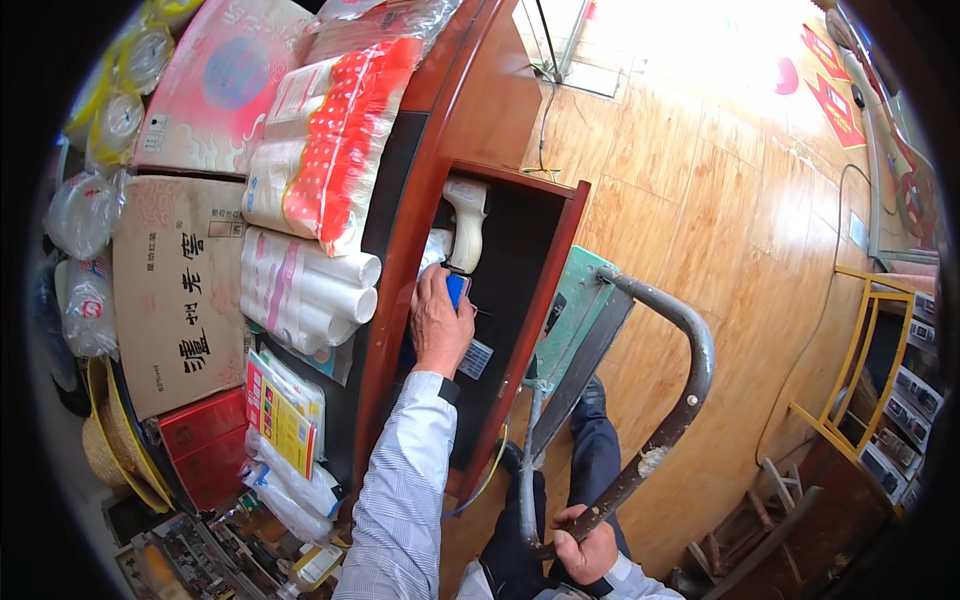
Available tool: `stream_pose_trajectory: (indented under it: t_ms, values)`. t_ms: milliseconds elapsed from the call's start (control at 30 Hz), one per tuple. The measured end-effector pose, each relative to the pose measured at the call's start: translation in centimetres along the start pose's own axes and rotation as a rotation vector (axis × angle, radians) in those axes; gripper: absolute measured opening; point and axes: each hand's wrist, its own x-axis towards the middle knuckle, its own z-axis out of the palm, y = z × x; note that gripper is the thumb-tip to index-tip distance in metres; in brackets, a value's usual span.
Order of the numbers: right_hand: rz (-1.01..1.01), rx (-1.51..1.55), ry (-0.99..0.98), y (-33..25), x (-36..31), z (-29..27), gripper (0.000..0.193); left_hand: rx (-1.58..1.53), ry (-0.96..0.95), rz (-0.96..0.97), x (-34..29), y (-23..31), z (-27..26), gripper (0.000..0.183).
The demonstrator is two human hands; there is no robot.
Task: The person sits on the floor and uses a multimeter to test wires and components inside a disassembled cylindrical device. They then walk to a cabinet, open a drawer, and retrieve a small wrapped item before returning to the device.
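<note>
My left hand (440,325) reaches into an open drawer (520,300) with a reddish-brown wooden edge and a dark inside. Its fingers close on a small blue object (458,291), mostly covered by the hand, so its kind is unclear. Just beyond the fingers lies a white handheld scanner-like device (467,222), beside some crumpled clear plastic (436,250). A pale printed card (476,358) rests in the drawer near my wrist. Low in the view, my right hand (587,550) is wrapped around the near end of a worn, bent metal tube (690,400).
The tube joins a green board (575,305) beside the drawer. On the left, the counter bears bagged paper rolls (330,150), more white rolls (310,285), cardboard boxes (180,290) and plastic packets (280,415). A yellow frame (850,380) stands right on the wood-look floor (640,260).
</note>
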Motion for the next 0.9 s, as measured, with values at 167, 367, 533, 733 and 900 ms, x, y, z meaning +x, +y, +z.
stream_pose_trajectory:
  t_ms: [167, 367, 533, 733, 900]
  values:
    - [-0.073, -0.007, -0.017, 0.3, 0.4, -0.2, 0.03, 0.002, -0.04, 0.024, -0.2, -0.6, -0.6, 0.049]
    - [-0.188, 0.022, 0.037, 0.2, 1.1, 0.5, 0.028, 0.033, -0.131, -0.043, 0.9, -0.2, -1.0, 0.064]
    - [-0.216, 0.02, 0.021, 0.6, 1.7, 0.5, 0.037, 0.059, -0.167, -0.056, 1.5, -0.4, -0.9, 0.065]
    - [-0.225, 0.002, 0.029, 0.8, 1.8, 0.5, 0.04, 0.1, -0.192, 0.044, 1.4, -0.9, -1.4, 0.064]
    - [-0.238, 0.013, 0.039, 0.6, 2.1, 0.4, 0.043, 0.109, -0.278, 0.071, 0.9, -0.8, -2.1, 0.06]
